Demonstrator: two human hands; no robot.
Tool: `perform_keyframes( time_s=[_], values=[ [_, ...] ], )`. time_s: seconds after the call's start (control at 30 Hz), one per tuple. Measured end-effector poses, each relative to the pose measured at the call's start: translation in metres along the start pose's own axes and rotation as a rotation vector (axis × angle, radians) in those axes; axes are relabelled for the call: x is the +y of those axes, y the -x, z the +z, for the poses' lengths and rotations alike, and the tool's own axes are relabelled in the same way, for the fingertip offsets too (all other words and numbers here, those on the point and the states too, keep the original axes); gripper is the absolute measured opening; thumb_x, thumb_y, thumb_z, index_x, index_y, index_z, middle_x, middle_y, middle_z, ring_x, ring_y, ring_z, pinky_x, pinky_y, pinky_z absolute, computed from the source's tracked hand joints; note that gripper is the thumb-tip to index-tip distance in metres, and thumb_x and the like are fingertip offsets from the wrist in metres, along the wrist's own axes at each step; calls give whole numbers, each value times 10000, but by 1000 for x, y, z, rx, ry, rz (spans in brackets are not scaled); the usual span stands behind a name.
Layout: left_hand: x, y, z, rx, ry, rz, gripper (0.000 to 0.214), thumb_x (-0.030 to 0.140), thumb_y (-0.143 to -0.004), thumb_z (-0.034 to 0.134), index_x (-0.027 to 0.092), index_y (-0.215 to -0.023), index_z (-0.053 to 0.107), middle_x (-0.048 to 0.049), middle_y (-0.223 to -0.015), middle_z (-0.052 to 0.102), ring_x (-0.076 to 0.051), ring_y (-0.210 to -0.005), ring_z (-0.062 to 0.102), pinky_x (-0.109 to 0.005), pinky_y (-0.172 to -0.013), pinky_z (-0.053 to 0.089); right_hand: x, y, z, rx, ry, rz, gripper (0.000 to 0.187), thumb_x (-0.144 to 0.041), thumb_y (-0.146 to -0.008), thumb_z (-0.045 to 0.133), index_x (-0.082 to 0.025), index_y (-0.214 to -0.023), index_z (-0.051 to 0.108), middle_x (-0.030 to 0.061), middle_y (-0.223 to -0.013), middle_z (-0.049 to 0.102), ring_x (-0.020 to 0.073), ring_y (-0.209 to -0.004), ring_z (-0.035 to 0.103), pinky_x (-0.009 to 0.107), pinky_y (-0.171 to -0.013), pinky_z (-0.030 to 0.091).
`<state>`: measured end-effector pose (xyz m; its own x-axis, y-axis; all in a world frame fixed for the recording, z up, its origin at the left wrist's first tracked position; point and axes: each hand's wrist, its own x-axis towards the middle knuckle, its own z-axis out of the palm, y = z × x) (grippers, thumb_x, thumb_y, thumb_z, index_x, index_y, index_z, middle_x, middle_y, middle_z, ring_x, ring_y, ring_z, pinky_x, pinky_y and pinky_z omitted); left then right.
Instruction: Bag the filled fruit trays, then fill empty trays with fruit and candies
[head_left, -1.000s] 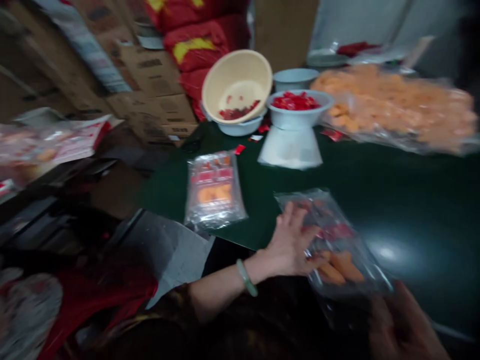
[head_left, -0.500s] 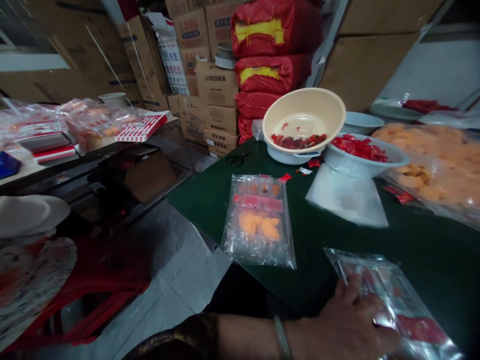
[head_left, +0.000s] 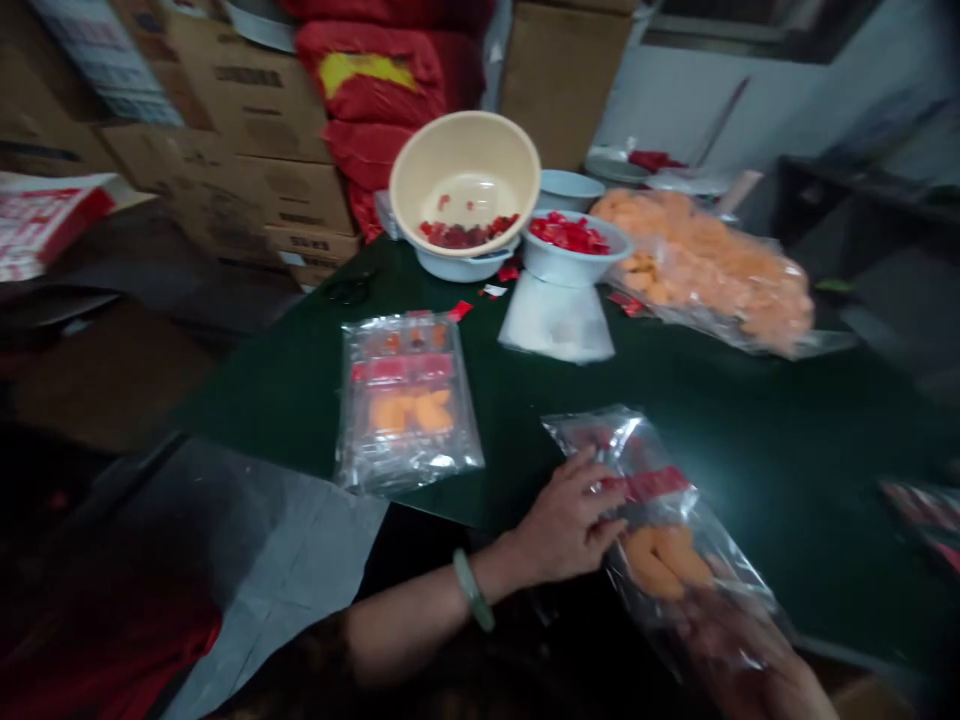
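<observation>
A clear plastic bag (head_left: 712, 540) lies slanted at the table's front edge. In it are orange shell-shaped pieces (head_left: 664, 560), a red packet (head_left: 652, 485) and small dark red bits near the top. My left hand (head_left: 574, 515), with a pale green bangle on the wrist, rests on the bag's left edge, its fingers spread. At the lower end of the bag is my right hand (head_left: 739, 645), blurred and partly behind the shiny film, gripping that end. To the left lies a stack of similar filled bags (head_left: 409, 400).
A cream basin (head_left: 465, 150) with dark red pieces tilts on a pale basin. Beside it stand a white bowl (head_left: 574, 265) of red packets and a large bag of orange pieces (head_left: 720, 260). White sheets (head_left: 559, 330), scissors (head_left: 351, 288) and cartons (head_left: 300, 195) are also around.
The view has swung right and my right hand has come into sight at the bag's lower end. My left hand has shifted to the bag's left edge, uncovering the orange pieces.
</observation>
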<state>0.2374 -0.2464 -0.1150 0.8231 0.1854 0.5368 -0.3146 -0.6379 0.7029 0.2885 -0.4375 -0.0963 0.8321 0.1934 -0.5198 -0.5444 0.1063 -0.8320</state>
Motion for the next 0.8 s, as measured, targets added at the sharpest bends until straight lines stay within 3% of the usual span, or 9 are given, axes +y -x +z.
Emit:
perform_keyframes(
  time_s=[0.07,0.2,0.33,0.4,0.5,0.57,0.63,0.7,0.8],
  values=[
    [-1,-3,2,27,92,-14,143,195,-797,569,122,-891,649,-141,-1065,614,-248,-1193,484,-423,-1058,349,-7,3,10,109,-150,77,533,-174,-406,824,-229,-887,602,-28,-718,656,145,-620,619,250,-568,530],
    [3,-7,6,50,196,-55,80,193,-761,642,147,-826,638,-113,-1010,644,-241,-1133,529,-453,-1045,353,-17,0,37,24,-309,99,418,-157,-459,812,-194,-818,600,-28,-789,674,113,-620,623,212,-555,530],
    [8,-12,6,67,240,-107,96,210,-744,670,162,-821,640,-96,-1010,644,-228,-1095,548,-430,-999,397,-18,-5,38,-54,-281,67,415,-183,-498,821,-160,-864,627,-3,-778,693,132,-625,642,207,-544,531],
    [8,-16,3,191,184,-214,170,218,-748,655,174,-910,632,-107,-1129,576,-216,-1072,551,-365,-890,473,-17,-3,31,-59,-259,65,455,-168,-498,818,-159,-912,631,3,-786,703,157,-655,658,228,-576,543],
    [2,-23,-4,569,-10,-471,384,253,-732,652,198,-1100,557,-124,-1235,464,-202,-1044,537,-299,-761,498,-16,4,21,-24,-261,67,496,-191,-531,801,-206,-990,615,-19,-816,713,175,-694,671,238,-584,546],
    [-1,-28,-8,665,36,-647,440,315,-718,659,177,-1115,525,-113,-1093,543,-168,-867,583,-261,-643,494,-15,8,15,-32,-270,55,515,-220,-560,786,-235,-1041,601,-28,-874,716,177,-745,675,235,-611,548],
    [1,-33,-10,586,249,-779,364,395,-734,626,129,-971,553,-63,-795,604,-111,-558,547,-206,-438,405,-13,10,8,-65,-286,41,541,-219,-561,785,-239,-1065,592,-29,-899,716,176,-763,676,236,-642,552],
    [6,-37,-9,514,404,-809,297,420,-758,577,125,-755,545,10,-512,522,-69,-354,401,-185,-333,269,-12,10,0,-88,-307,44,546,-192,-554,789,-221,-1063,592,-20,-887,716,174,-744,677,238,-649,554],
    [15,-49,-10,576,391,-729,250,339,-755,566,149,-605,503,59,-369,407,-49,-300,309,-172,-319,217,-13,10,-15,-119,-343,128,519,-142,-556,787,-173,-1041,606,21,-892,717,182,-732,680,252,-655,560]
  ],
)
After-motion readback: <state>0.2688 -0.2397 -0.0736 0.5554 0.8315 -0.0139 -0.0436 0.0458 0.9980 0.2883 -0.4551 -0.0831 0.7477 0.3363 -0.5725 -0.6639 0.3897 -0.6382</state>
